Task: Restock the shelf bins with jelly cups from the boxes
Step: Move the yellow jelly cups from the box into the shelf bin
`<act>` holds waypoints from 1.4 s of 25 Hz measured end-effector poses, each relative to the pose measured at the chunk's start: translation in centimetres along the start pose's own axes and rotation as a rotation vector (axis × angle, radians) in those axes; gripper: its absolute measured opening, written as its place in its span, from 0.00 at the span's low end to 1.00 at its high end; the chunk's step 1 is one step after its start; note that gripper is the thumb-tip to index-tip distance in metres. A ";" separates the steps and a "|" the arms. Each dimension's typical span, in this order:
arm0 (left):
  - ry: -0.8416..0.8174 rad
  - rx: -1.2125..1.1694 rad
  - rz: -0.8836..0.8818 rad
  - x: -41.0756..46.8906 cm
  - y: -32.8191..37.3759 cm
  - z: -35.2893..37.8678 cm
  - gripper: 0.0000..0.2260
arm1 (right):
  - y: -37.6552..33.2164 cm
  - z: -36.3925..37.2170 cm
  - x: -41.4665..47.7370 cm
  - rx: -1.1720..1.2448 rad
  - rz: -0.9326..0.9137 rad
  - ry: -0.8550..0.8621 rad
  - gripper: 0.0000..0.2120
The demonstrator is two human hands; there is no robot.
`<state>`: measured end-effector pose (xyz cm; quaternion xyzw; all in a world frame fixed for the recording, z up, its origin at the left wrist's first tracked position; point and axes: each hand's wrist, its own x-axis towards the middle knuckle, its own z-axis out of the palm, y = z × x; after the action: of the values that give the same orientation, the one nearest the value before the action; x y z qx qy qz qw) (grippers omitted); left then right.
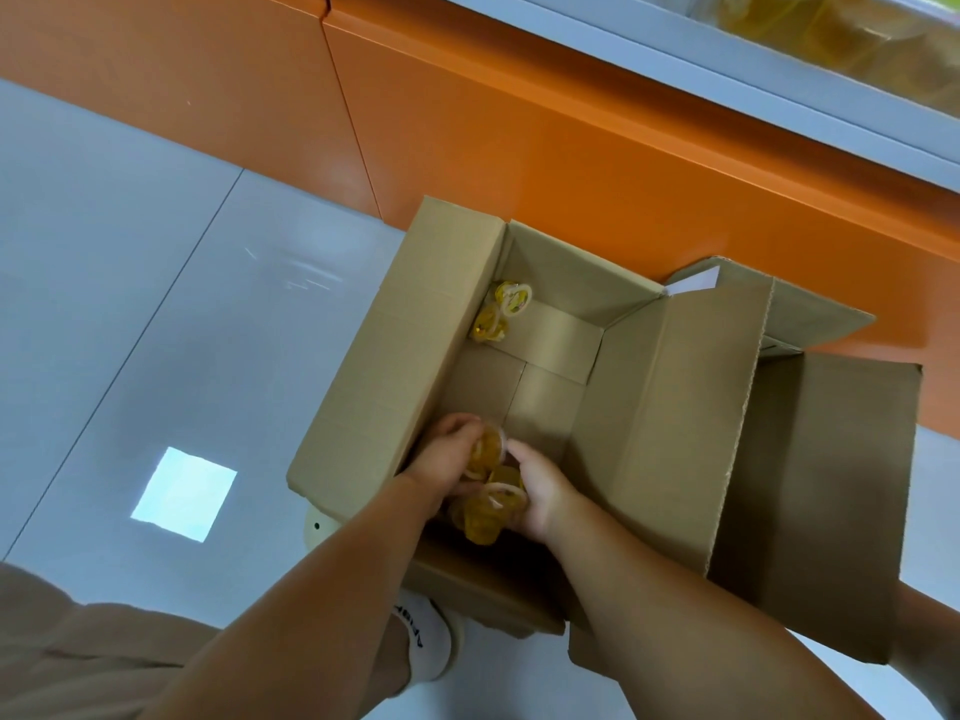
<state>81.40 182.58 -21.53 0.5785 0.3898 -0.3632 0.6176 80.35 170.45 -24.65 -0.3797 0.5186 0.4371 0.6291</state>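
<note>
An open cardboard box [654, 407] stands on the floor against an orange shelf base. Inside it, at the near end, my left hand [449, 454] and my right hand [540, 491] cup a cluster of yellow jelly cups [485, 504] between them, fingers curled round the cups. Two more jelly cups [501, 310] lie in the box's far left corner. The rest of the box bottom is bare cardboard. A shelf bin [841, 39] with yellow cups shows blurred at the top right.
The orange shelf base [519, 122] runs diagonally behind the box. Another cardboard box [831, 485] lies to the right. Glossy grey floor tiles [156, 304] spread to the left. My white sock [431, 641] shows under the near box flap.
</note>
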 end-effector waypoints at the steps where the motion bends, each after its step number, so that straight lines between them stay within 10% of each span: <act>1: 0.001 -0.004 -0.004 -0.1 0.1 0.0 0.12 | -0.1 0.0 0.0 -0.002 -0.024 0.003 0.21; 13: -0.109 -0.069 -0.024 -1.7 1.9 0.0 0.16 | -1.5 0.6 -3.7 -0.189 -0.315 0.044 0.14; 20: -0.275 -0.166 0.099 -4.5 4.8 0.6 0.17 | -4.5 0.3 -10.2 -0.535 -0.841 0.270 0.07; 35: -0.411 -0.123 0.376 -19.8 14.2 4.4 0.14 | -8.6 -1.9 -31.2 -0.521 -1.024 -0.163 0.11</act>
<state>85.88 179.10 2.56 0.5161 0.1636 -0.3276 0.7743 85.37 160.98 5.91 -0.6896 0.0943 0.2179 0.6841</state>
